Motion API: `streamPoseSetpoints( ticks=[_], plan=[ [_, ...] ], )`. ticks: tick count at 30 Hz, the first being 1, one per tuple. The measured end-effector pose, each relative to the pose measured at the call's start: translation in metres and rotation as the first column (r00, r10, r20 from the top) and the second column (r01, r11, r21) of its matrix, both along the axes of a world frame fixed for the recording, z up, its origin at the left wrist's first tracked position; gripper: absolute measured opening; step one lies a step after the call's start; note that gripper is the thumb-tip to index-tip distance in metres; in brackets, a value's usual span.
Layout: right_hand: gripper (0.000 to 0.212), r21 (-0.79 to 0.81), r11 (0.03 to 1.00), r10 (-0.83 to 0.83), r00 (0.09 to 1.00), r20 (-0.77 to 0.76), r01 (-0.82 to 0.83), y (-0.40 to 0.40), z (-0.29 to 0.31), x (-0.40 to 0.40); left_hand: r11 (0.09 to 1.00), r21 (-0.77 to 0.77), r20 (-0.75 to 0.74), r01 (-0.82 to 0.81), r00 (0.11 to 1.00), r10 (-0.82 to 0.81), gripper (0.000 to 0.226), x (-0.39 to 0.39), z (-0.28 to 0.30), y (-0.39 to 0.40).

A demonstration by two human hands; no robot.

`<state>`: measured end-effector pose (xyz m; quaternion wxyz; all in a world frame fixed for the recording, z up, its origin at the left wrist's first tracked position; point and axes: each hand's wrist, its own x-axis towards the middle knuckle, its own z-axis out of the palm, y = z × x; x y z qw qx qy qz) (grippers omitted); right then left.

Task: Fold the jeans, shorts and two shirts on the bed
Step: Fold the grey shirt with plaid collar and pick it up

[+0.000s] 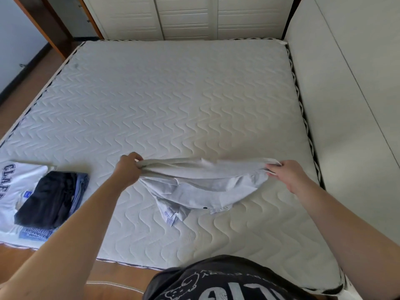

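1. Nearest the camera is the person's dark printed t-shirt (227, 282), with both bare forearms reaching out from it over the bed (173, 94).
2. The left hand (127, 169) is clenched around one end of a pale shirt (201, 182), fingers curled over the bunched cloth.
3. The right hand (287, 172) pinches the other end of the same shirt, thumb and fingers closed on the fabric edge.
4. Between the two hands the shirt is stretched in a band, and its lower part sags toward the person and rests on the mattress; its collar (173, 215) lies nearest the person, below and between the hands.
5. Well to the left of the left hand, at the near left edge of the bed, sits a pile of clothes: a white shirt with blue letters (15, 180) at the bottom, and on it a folded dark garment (45, 202) with folded blue denim (81, 187) showing at its right side.
6. Beyond both hands the white quilted mattress stretches away.
7. Farthest off, past the bed's far edge, stand white panelled doors (184, 16); to the right of the right hand runs a pale padded headboard (346, 105).
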<state>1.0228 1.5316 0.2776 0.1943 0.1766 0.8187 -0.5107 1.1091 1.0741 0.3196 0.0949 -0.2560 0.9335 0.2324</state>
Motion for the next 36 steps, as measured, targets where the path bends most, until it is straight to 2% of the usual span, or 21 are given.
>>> streamPoseSetpoints(
  ticks=[3, 5, 8, 10, 13, 16, 18, 20, 21, 22, 23, 24, 25, 26, 28, 29, 30, 32, 33, 34, 36],
  plan=[
    [0.045, -0.034, 0.999, -0.043, 0.998, -0.046, 0.042, 0.007, -0.003, -0.003, 0.998, -0.061, -0.012, -0.023, 1.000, 0.022, 0.036, 0.001, -0.005, -0.005],
    [0.044, 0.010, 1.000, 0.005, 0.998, -0.070, -0.004, 0.010, -0.002, -0.004, 0.994, -0.104, -0.035, -0.038, 0.999, 0.034, 0.036, 0.002, -0.006, -0.005],
    [0.036, 0.186, 0.978, 0.118, 0.987, -0.108, -0.097, 0.015, 0.003, -0.006, 0.972, -0.235, -0.029, -0.023, 0.999, 0.016, 0.034, 0.004, -0.001, -0.006],
    [0.032, 0.282, 0.950, 0.169, 0.980, -0.108, -0.133, 0.018, 0.007, -0.005, 0.941, -0.332, 0.060, 0.069, 0.997, -0.052, 0.027, 0.002, 0.005, -0.007],
    [0.030, 0.326, 0.934, 0.179, 0.981, -0.078, -0.145, 0.021, 0.013, -0.004, 0.847, -0.482, 0.251, 0.224, 0.961, -0.111, 0.018, -0.002, 0.021, -0.009],
    [0.031, 0.332, 0.929, 0.183, 0.983, -0.036, -0.161, 0.019, 0.016, -0.002, 0.781, -0.568, 0.314, 0.259, 0.946, -0.086, 0.018, -0.002, 0.030, -0.019],
    [0.029, 0.284, 0.944, 0.191, 0.979, -0.064, -0.166, 0.013, 0.018, -0.001, 0.818, -0.541, 0.292, 0.194, 0.956, -0.033, 0.016, -0.002, 0.031, -0.027],
    [0.033, 0.173, 0.972, 0.173, 0.981, -0.086, -0.156, 0.003, 0.021, 0.001, 0.915, -0.399, 0.259, 0.067, 0.965, 0.043, 0.007, -0.002, 0.030, -0.034],
    [0.036, 0.070, 0.990, 0.129, 0.989, -0.070, -0.124, -0.003, 0.022, 0.003, 0.969, -0.240, 0.219, -0.055, 0.970, 0.109, 0.007, -0.003, 0.027, -0.036],
    [0.037, -0.048, 0.996, 0.076, 0.996, -0.037, -0.077, -0.011, 0.024, 0.006, 0.975, 0.018, 0.166, -0.222, 0.962, 0.217, 0.008, -0.001, 0.025, -0.034],
    [0.039, -0.157, 0.987, 0.020, 1.000, 0.002, -0.019, -0.018, 0.027, 0.009, 0.872, 0.321, 0.134, -0.369, 0.929, 0.344, 0.015, 0.001, 0.024, -0.029],
    [0.039, -0.240, 0.970, -0.030, 0.999, 0.042, 0.040, -0.024, 0.030, 0.012, 0.701, 0.556, 0.133, -0.446, 0.881, 0.455, 0.023, 0.003, 0.024, -0.025],
    [0.038, -0.299, 0.950, -0.069, 0.994, 0.079, 0.090, -0.031, 0.032, 0.014, 0.538, 0.702, 0.146, -0.467, 0.833, 0.533, 0.030, 0.005, 0.024, -0.022],
    [0.036, -0.334, 0.935, -0.091, 0.990, 0.107, 0.122, -0.036, 0.033, 0.017, 0.390, 0.789, 0.175, -0.474, 0.782, 0.598, 0.033, 0.005, 0.023, -0.021],
    [0.031, -0.351, 0.929, -0.081, 0.988, 0.129, 0.121, -0.047, 0.032, 0.023, 0.166, 0.863, 0.235, -0.478, 0.669, 0.705, 0.032, 0.003, 0.020, -0.021],
    [0.027, -0.334, 0.937, -0.064, 0.991, 0.118, 0.101, -0.053, 0.030, 0.026, 0.097, 0.873, 0.259, -0.478, 0.622, 0.739, 0.029, 0.001, 0.018, -0.021],
    [0.022, -0.310, 0.947, -0.059, 0.994, 0.097, 0.087, -0.059, 0.027, 0.029, 0.077, 0.877, 0.260, -0.475, 0.602, 0.755, 0.024, 0.000, 0.017, -0.022],
    [0.016, -0.253, 0.962, -0.095, 0.995, 0.037, 0.101, -0.072, 0.023, 0.034, 0.153, 0.869, 0.214, -0.471, 0.636, 0.741, 0.017, -0.002, 0.013, -0.028],
    [0.020, -0.209, 0.971, -0.117, 0.993, 0.003, 0.115, -0.079, 0.022, 0.036, 0.251, 0.854, 0.165, -0.455, 0.696, 0.699, 0.024, -0.002, 0.010, -0.035],
    [0.025, -0.153, 0.980, -0.131, 0.991, -0.030, 0.125, -0.085, 0.022, 0.039, 0.386, 0.822, 0.101, -0.418, 0.775, 0.624, 0.034, -0.003, 0.009, -0.043],
    [0.030, -0.007, 0.990, -0.138, 0.984, -0.108, 0.139, -0.097, 0.025, 0.046, 0.702, 0.663, -0.022, -0.261, 0.930, 0.366, 0.048, -0.002, 0.011, -0.065]
  ],
)
